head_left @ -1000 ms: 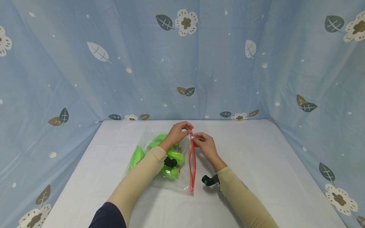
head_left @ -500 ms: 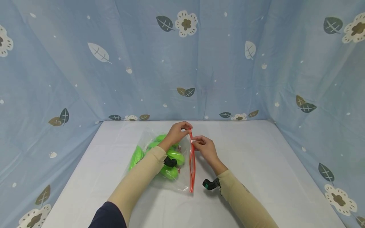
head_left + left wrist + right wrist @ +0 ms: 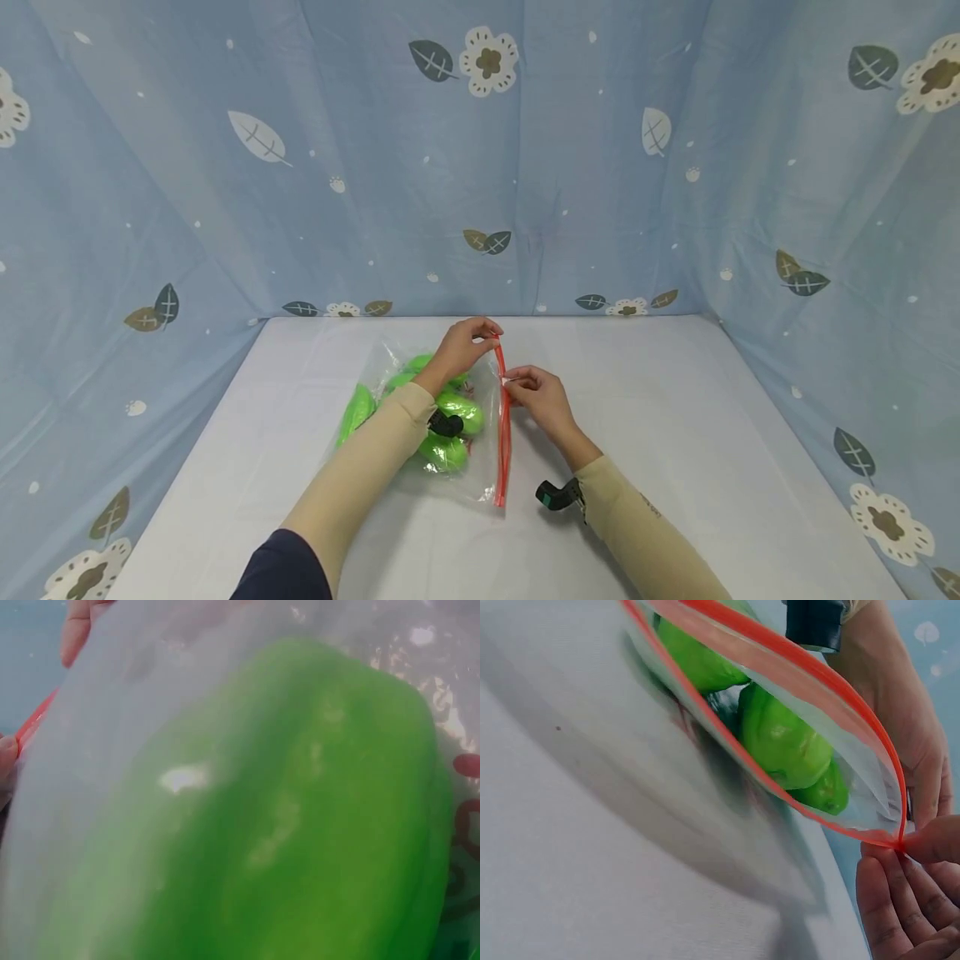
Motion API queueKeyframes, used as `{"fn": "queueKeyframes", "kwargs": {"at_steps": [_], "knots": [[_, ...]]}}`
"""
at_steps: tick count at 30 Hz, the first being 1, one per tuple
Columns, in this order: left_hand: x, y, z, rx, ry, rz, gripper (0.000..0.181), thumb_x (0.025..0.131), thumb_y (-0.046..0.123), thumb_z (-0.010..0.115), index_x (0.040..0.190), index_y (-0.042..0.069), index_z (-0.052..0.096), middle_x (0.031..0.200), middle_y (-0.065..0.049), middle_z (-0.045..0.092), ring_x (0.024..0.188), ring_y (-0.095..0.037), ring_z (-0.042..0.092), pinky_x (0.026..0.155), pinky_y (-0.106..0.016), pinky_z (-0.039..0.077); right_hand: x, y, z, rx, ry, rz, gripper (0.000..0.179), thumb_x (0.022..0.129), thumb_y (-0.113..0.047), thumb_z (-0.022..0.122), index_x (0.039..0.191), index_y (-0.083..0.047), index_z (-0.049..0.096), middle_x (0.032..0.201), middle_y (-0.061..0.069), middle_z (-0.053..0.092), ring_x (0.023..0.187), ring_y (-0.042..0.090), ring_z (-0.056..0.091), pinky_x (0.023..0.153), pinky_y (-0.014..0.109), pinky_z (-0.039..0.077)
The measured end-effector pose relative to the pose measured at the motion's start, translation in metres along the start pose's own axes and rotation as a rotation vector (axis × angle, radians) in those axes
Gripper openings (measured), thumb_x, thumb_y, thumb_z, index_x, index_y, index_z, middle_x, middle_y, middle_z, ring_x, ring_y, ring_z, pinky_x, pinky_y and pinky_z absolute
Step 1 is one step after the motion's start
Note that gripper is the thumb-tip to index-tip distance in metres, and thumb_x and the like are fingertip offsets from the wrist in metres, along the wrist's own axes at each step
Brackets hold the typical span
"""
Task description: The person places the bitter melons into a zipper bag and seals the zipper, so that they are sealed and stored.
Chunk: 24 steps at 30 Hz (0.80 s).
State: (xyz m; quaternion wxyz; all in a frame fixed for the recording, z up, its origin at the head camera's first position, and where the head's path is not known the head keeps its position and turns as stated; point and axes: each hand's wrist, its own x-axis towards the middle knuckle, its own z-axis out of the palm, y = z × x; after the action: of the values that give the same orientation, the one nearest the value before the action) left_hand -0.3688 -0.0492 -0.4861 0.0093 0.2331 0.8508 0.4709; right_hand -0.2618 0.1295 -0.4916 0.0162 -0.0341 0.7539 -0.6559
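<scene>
A clear zip-top bag (image 3: pixel 482 479) with a red zip edge (image 3: pixel 504 442) lies on the table, holding several bright green, lobed, pepper-like pieces (image 3: pixel 459 410). My left hand (image 3: pixel 461 346) reaches over the bag and pinches the far end of the red zip. Lower along that edge, my right hand (image 3: pixel 542 398) squeezes the zip between thumb and fingers. Seen from the right wrist, the zip's two red sides (image 3: pixel 840 684) spread apart away from the thumb and meet at the pinch. A green piece (image 3: pixel 322 810) behind plastic fills most of the left wrist view.
A white cloth covers the table (image 3: pixel 660 417). Blue patterned curtain (image 3: pixel 585 167) hangs close behind its back edge and along both sides. A black wrist camera (image 3: pixel 557 495) sits on the right wrist, another camera (image 3: pixel 447 423) on the left, over the bag.
My right hand has slid a short way down the red zip toward the near end. The zip's two sides look closer together. The left hand keeps its grip at the far end.
</scene>
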Motion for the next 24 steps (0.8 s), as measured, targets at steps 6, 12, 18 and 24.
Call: {"fn": "queueKeyframes", "kwargs": {"at_steps": [6,12,18,24], "knots": [[0.000,-0.001,0.000,0.003,0.014,0.007,0.016,0.098,0.010,0.068,0.114,0.009,0.071,0.107,-0.005,0.072,0.115,-0.027,0.066,0.099,-0.045,0.052,-0.006,0.000,0.000,-0.025,-0.013,0.007,0.022,0.096,-0.002,0.066,0.115,0.009,0.068,0.096,0.019,0.073,0.077,0.019,0.071,0.084,0.056,0.058],[0.000,-0.002,0.000,0.003,0.022,0.013,0.017,0.098,0.011,0.069,0.114,0.006,0.071,0.104,-0.006,0.072,0.113,-0.027,0.067,0.098,-0.044,0.053,-0.010,0.000,0.000,-0.030,-0.020,-0.005,0.021,0.096,-0.001,0.066,0.113,0.011,0.067,0.098,0.025,0.072,0.076,0.021,0.072,0.082,0.054,0.059],[0.000,-0.001,-0.001,-0.004,0.035,0.018,0.013,0.098,0.009,0.068,0.111,0.009,0.071,0.103,-0.006,0.073,0.112,-0.028,0.068,0.097,-0.044,0.053,-0.013,0.001,0.000,-0.032,-0.038,-0.010,0.020,0.096,-0.001,0.067,0.112,0.011,0.067,0.097,0.027,0.072,0.079,0.028,0.073,0.080,0.053,0.060],[0.001,0.000,-0.002,-0.004,0.045,0.008,0.014,0.098,0.011,0.068,0.112,0.009,0.071,0.102,-0.006,0.073,0.113,-0.027,0.067,0.097,-0.044,0.053,-0.014,0.002,-0.001,-0.031,-0.037,-0.006,0.020,0.094,0.000,0.067,0.111,0.012,0.068,0.094,0.025,0.073,0.077,0.027,0.073,0.080,0.054,0.060]]}}
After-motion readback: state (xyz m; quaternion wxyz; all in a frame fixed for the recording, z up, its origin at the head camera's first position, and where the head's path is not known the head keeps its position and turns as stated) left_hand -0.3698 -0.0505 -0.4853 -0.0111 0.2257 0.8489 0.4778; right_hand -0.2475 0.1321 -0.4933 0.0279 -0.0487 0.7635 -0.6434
